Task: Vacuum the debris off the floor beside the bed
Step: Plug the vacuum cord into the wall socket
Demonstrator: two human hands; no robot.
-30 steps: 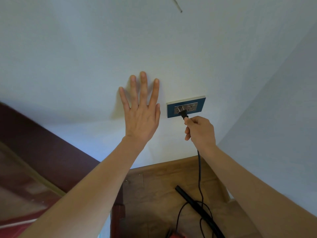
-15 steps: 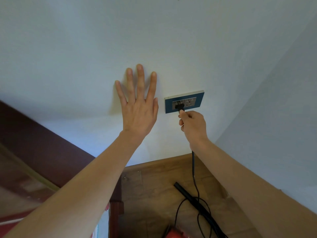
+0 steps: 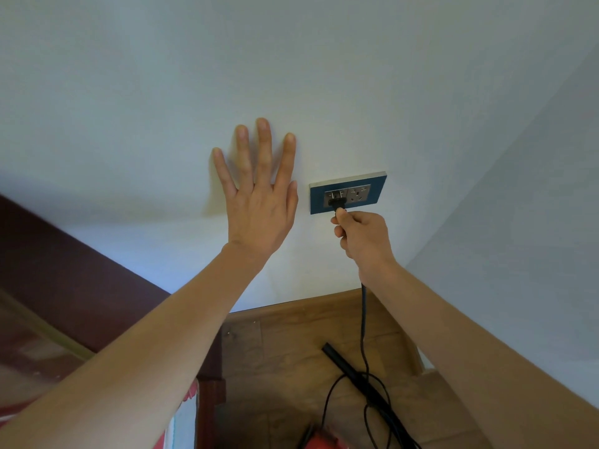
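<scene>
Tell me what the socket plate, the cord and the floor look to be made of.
Socket plate: likely plastic, blue frame with a brushed, metallic-looking grey insert.
Cord: black, flexible, matte jacket, probably rubber or PVC; it hangs and loops.
Floor: brown planks with grain and seams, wood or wood-look laminate.

Your two arms are bare from the bottom of the frame right up to the hands, with no sleeve, cuff or glove anywhere along them. Your left hand point(image 3: 259, 209) has nothing on its fingers or wrist: no ring, watch or band, and the nails you can see are short and unpainted. Your right hand point(image 3: 364, 236) is just as plain on the back and wrist, with no jewellery or strap, though its fingertips are turned away from you so the nails there cannot be made out.
</scene>
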